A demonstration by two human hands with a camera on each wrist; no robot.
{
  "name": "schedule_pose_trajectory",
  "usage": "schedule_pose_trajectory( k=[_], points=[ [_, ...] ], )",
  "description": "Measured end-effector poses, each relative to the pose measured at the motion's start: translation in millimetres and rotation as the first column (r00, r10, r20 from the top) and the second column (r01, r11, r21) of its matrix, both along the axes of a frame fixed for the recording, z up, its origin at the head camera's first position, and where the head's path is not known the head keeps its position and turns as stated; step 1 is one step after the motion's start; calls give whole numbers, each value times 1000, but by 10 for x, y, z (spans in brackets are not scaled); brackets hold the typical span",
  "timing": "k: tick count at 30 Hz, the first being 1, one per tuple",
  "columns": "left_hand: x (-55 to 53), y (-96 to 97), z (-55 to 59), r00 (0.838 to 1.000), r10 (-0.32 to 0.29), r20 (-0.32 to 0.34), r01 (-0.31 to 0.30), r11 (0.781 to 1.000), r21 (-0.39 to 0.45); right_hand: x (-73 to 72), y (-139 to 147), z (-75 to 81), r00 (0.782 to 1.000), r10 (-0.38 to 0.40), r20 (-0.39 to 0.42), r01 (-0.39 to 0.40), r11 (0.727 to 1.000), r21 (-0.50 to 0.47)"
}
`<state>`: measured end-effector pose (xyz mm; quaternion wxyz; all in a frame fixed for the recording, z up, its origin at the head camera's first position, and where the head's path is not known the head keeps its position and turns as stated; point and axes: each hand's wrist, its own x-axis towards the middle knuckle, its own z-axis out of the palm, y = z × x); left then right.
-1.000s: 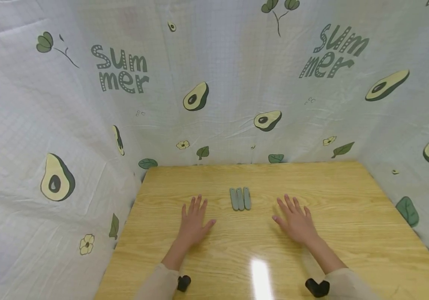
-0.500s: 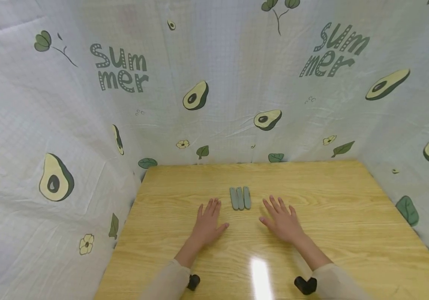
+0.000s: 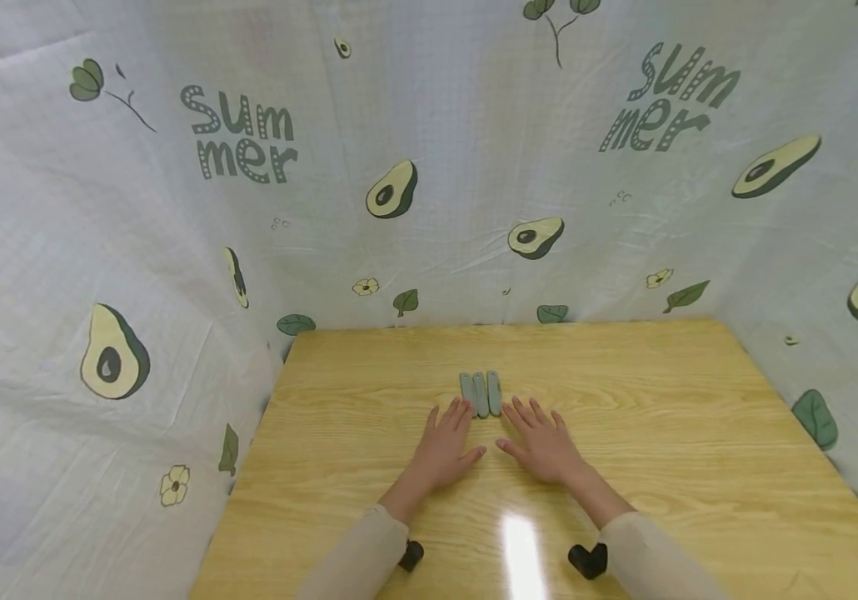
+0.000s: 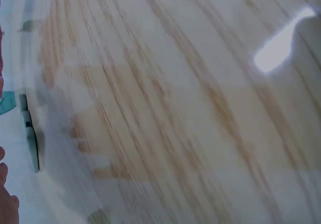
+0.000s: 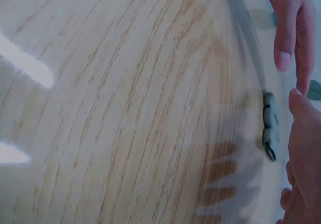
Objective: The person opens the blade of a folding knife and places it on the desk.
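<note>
Three slim grey-green pieces with rounded ends [image 3: 494, 393] lie side by side on the wooden table; each has a small mark near its far end. My left hand [image 3: 441, 454] is palm down with straight fingers, its fingertips overlapping the near end of the leftmost piece in the head view. On the other side, my right hand [image 3: 544, 450] has its fingers spread, their tips right beside the rightmost piece. The thumbs point toward each other. The row of pieces [image 5: 270, 126] appears edge-on in the right wrist view. Neither hand holds anything.
The wooden table [image 3: 339, 367] has a bright light reflection near its front. White cloth [image 3: 459, 283] printed with avocados, leaves and lettering hangs behind and along both sides. A small black device [image 3: 589, 561] sits at each sleeve cuff.
Both hands have slid inward toward each other, from well apart on either side of the grey-green pieces to right beside them. The pieces have stayed in place.
</note>
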<state>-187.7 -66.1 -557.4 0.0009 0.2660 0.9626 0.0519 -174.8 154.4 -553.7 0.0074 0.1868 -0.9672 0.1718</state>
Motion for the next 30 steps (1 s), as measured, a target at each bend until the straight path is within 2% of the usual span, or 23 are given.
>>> schedule_pose_trajectory(
  k=[6,17,22,30],
  points=[
    [-36,108,-23,1000,-17,10,17,999,-34,-31,-54,-48,999,10,32,-10,1000,17],
    [-173,185,-88,998,-23,51,27,998,-62,-110,-122,-130,995,-3,100,-1,999,40],
    [-218,219,-114,998,-38,51,42,997,-69,-118,-124,-154,994,-5,110,1,999,38],
    [-236,283,-157,994,-53,96,62,994,-94,-87,-123,-179,997,29,76,-31,999,31]
  ],
)
